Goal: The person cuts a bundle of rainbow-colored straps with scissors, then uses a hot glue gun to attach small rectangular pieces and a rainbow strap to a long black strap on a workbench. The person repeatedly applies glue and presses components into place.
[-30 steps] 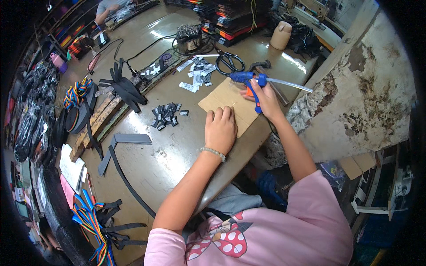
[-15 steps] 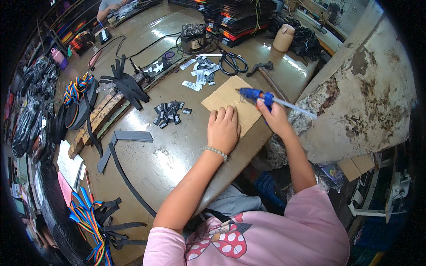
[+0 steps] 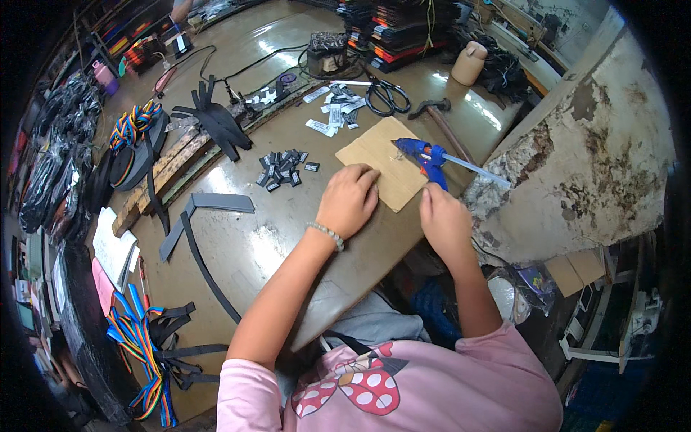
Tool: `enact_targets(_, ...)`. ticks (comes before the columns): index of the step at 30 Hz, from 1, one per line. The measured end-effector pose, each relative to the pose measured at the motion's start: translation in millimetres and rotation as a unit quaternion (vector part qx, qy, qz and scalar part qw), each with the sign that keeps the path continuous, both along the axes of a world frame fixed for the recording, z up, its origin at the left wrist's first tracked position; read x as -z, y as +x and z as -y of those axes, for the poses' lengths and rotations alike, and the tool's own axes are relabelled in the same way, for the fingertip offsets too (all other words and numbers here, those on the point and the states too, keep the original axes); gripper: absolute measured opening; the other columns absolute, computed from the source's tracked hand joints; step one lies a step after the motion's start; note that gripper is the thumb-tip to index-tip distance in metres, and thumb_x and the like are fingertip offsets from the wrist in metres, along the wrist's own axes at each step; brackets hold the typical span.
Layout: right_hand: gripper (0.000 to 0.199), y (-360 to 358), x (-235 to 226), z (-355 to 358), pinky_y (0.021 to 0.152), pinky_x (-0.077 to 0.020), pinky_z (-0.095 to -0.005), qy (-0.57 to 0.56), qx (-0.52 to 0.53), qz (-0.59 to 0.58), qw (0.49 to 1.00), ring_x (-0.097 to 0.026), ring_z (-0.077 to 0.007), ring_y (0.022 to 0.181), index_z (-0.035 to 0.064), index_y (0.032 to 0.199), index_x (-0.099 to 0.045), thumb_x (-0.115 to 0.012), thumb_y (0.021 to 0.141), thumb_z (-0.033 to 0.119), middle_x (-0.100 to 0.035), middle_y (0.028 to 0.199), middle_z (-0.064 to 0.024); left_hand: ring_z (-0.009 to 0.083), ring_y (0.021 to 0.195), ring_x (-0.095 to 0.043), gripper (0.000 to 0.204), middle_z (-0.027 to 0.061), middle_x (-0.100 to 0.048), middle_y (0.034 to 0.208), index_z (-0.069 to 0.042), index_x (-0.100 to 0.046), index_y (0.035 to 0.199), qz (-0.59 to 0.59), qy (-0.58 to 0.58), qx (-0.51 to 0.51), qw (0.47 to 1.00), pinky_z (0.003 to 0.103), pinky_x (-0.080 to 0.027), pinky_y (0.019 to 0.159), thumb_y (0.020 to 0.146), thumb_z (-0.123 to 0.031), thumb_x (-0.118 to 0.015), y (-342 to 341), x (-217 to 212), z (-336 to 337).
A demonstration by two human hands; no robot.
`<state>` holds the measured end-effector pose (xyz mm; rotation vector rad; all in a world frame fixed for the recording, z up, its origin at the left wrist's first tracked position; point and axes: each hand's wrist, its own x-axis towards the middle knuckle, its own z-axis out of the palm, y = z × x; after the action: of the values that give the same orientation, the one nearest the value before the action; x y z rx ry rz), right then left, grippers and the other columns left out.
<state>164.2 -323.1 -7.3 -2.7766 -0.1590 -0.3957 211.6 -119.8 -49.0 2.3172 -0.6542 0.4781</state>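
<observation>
A blue glue gun [image 3: 430,160] with a pale glue stick out of its back lies over a square of brown cardboard [image 3: 374,162] on the table. My right hand [image 3: 448,222] is closed just below the gun's handle; whatever its fingers hold is hidden. At the cardboard's left edge, my left hand [image 3: 347,201] has its fingers curled together, and I cannot see anything between them. Left of it lies a pile of small black labels [image 3: 281,169]. White printed tags [image 3: 337,108] are scattered beyond the cardboard.
Black-handled scissors [image 3: 387,95] and a hammer [image 3: 445,126] lie past the cardboard. A grey folded strip [image 3: 216,204], black straps [image 3: 212,122] and rainbow cords [image 3: 147,353] occupy the left side. A worn pillar [image 3: 576,158] stands close on the right.
My right hand has drawn back toward me from the glue gun's grip, leaving the gun on the cardboard. My left hand has slid left off the cardboard's middle and its fingers have curled.
</observation>
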Motion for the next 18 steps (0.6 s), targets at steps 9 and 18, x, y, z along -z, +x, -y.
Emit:
enact_targets(9, 0.022, 36, 31, -17, 0.063, -0.0519, -0.0515, 0.124, -0.019, -0.014, 0.992, -0.067, -0.0408, 0.069, 0.0087, 0.11, -0.063, -0.057, 0.092, 0.019, -0.068, 0.074, -0.0198, 0.0394, 0.108, -0.06, 0.072, 0.0196, -0.056, 0.119, -0.025, -0.06, 0.129, -0.19, 0.111, 0.094, 0.971, 0.044, -0.05, 0.092, 0.065, -0.049, -0.083, 78, -27, -2)
enact_targets(18, 0.021, 28, 34, -21, 0.062, -0.0536, -0.046, 0.13, -0.024, 0.037, 0.991, -0.068, -0.0363, 0.069, 0.0072, 0.107, -0.064, -0.061, 0.09, 0.019, -0.07, 0.082, -0.0165, 0.0391, 0.107, -0.061, 0.071, 0.0181, -0.056, 0.119, -0.025, -0.063, 0.126, -0.201, 0.156, 0.149, 0.956, 0.043, -0.05, 0.092, 0.065, -0.058, -0.082, 92, -32, -6)
